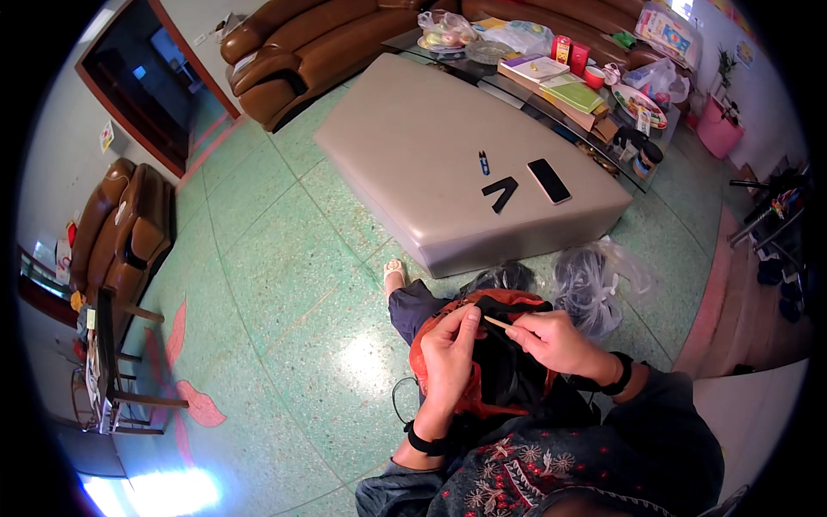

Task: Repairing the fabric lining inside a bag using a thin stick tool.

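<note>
An orange and black fabric item (508,302), which looks like a bag, lies across my lap with its black inside facing up. My left hand (448,353) is closed in a pinch at its upper edge; whatever is between thumb and fingers is too small to make out. Close by on the right, my right hand (558,342) grips a thin tan stick (495,321) whose tip points toward the left thumb. Both wrists wear black bands. On the beige ottoman ahead lie a folded black strip (500,193), a small blue-and-black tool (484,163) and a phone (550,181).
Clear plastic bags (590,289) sit on the floor against the ottoman (431,129). Behind it stands a glass table (629,177) loaded with books, fruit and bags. Brown sofas (319,52) line the back, and a wooden chair (129,401) is at left.
</note>
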{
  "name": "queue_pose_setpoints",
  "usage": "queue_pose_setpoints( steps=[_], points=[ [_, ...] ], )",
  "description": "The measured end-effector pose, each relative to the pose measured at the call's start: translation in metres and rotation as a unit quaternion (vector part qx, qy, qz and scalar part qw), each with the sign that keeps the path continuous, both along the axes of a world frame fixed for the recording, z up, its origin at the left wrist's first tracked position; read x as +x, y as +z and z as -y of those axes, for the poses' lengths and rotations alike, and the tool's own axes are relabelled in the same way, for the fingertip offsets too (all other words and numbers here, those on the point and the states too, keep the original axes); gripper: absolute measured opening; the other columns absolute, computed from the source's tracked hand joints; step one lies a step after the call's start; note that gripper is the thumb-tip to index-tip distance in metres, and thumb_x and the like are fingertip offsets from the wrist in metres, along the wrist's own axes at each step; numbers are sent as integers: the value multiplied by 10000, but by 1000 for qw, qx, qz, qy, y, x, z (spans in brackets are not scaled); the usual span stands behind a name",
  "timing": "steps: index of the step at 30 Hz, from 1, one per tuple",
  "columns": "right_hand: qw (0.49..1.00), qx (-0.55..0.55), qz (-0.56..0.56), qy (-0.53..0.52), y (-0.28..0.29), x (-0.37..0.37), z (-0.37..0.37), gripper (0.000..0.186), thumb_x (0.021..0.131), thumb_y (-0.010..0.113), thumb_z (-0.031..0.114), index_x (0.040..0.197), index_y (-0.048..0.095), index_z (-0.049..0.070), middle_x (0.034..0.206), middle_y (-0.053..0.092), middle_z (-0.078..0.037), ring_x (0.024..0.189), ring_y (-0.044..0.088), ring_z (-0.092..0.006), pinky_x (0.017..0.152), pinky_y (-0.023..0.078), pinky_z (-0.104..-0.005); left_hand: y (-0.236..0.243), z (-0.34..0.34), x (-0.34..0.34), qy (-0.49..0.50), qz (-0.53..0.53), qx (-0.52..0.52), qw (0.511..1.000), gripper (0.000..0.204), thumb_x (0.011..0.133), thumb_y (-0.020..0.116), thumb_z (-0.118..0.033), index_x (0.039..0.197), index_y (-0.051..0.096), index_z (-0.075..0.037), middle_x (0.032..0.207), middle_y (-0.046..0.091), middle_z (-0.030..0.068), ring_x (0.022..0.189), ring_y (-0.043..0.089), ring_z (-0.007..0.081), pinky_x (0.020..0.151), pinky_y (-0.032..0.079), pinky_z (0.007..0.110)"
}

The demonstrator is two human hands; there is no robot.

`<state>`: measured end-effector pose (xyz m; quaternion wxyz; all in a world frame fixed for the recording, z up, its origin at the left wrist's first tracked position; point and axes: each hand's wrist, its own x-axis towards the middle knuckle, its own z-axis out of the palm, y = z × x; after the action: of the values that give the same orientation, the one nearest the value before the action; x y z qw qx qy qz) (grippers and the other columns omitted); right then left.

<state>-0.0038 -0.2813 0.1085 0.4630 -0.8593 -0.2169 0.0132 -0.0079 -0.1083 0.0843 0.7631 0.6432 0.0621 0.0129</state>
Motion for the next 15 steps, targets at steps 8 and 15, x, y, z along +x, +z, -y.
queue_pose_setpoints(
  steps=[8, 15],
  points=[
    [986, -71, 146, 23, -14, -3, -8, 161, 833, 623, 91, 728, 540, 1, 641, 548, -141, 580, 567, -324, 522, 434, -400, -8, -6, 6, -48, -38, -11, 998, 177, 893, 596, -111, 972, 654, 37, 805, 628, 5, 734, 553, 65, 676, 454, 207],
    [996, 84, -32, 10, -11, 2, -2, 156, 897, 545, 97, 796, 601, -8, 598, 563, -75, 496, 541, -153, 467, 414, -277, -4, 10, 1, -95, 58, -17, 994, 237, 794, 615, -19, 1028, 583, 5, 895, 611, 33, 792, 554, 76, 717, 469, 248]
  ],
)
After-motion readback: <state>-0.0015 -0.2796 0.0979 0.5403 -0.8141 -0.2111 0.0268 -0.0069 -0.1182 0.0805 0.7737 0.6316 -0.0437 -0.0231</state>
